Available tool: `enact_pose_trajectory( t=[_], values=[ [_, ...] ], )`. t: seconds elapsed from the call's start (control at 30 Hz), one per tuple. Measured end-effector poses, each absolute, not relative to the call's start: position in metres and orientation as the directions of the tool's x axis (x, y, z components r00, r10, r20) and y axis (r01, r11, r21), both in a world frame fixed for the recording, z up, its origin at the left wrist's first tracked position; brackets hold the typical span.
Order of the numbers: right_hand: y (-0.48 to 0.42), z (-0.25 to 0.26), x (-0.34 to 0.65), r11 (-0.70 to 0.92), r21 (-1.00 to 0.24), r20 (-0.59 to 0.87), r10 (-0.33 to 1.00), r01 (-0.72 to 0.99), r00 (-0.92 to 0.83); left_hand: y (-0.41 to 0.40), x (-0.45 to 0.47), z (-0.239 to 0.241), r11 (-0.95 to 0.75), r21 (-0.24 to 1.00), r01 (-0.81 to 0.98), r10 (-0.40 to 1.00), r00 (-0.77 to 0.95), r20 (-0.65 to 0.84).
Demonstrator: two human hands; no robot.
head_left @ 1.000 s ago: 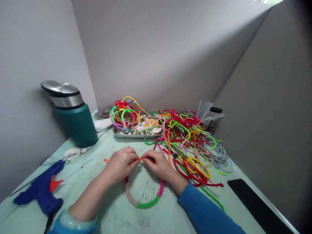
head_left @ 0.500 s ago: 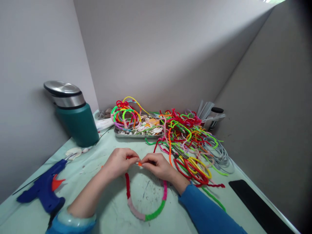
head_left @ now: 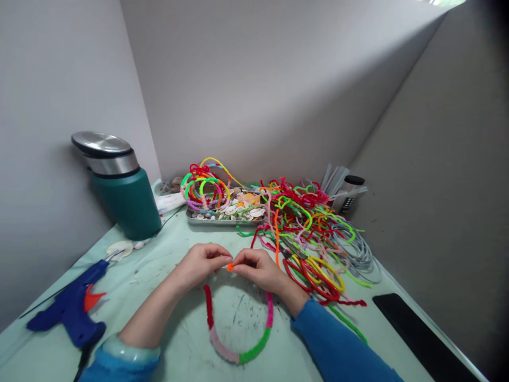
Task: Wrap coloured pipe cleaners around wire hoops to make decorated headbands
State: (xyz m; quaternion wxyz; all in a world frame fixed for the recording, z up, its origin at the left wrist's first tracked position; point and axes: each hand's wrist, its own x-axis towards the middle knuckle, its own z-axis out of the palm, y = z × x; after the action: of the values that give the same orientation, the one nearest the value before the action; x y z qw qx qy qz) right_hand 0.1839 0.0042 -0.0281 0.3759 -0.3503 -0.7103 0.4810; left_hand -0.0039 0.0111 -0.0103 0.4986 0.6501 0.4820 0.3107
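Observation:
A ring wrapped in fuzzy pipe cleaner (head_left: 256,346) hangs below my hands, with red, pale pink, green and magenta sections. Its top runs up behind my fingers, where it is mostly hidden. My left hand (head_left: 203,263) is closed in a pinch at the top, its fingertips against a short bit of orange pipe cleaner (head_left: 230,267). From the other side, my right hand (head_left: 257,269) pinches the same orange bit between thumb and fingers. The two hands' fingertips nearly meet.
Behind my hands is a metal tray (head_left: 222,222) of shells and coloured rings. Right of it lie tangled pipe cleaners (head_left: 294,207), scissors (head_left: 328,281) and coiled grey wire (head_left: 360,254). A blue glue gun (head_left: 73,307) and a green bottle (head_left: 125,204) are at left.
My left hand has shifted slightly right, and its fingertips have moved over the orange bit. The ring's lower part has dipped a little. My right hand is nearly still.

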Motion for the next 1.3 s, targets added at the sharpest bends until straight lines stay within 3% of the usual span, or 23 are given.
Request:
enact_pose_trajectory(
  t=[0.2, 0.4, 0.67, 1.03, 1.3],
  values=[
    [0.004, -0.023, 0.184, 0.148, -0.989, 0.137, 0.881, -0.01, -0.453, 0.009, -0.004, -0.006, -0.032, 0.951, 0.307, 0.935, 0.346, -0.081],
    [0.009, -0.027, 0.185, 0.172, -0.985, 0.168, 0.905, -0.026, -0.391, 0.008, -0.003, -0.01, -0.271, 0.851, 0.451, 0.939, 0.318, 0.131],
    [0.013, -0.035, 0.185, 0.167, -0.984, 0.178, 0.904, -0.063, -0.389, 0.006, -0.001, -0.008, -0.479, 0.82, 0.313, 0.859, 0.358, 0.365],
    [0.01, -0.03, 0.185, 0.1, -0.988, 0.144, 0.877, -0.119, -0.458, 0.004, 0.001, -0.007, -0.295, 0.887, 0.356, 0.932, 0.31, 0.186],
    [0.009, -0.031, 0.183, 0.18, -0.983, 0.179, 0.896, -0.038, -0.405, 0.005, 0.002, -0.008, -0.18, 0.91, 0.373, 0.954, 0.291, 0.069]
  ],
)
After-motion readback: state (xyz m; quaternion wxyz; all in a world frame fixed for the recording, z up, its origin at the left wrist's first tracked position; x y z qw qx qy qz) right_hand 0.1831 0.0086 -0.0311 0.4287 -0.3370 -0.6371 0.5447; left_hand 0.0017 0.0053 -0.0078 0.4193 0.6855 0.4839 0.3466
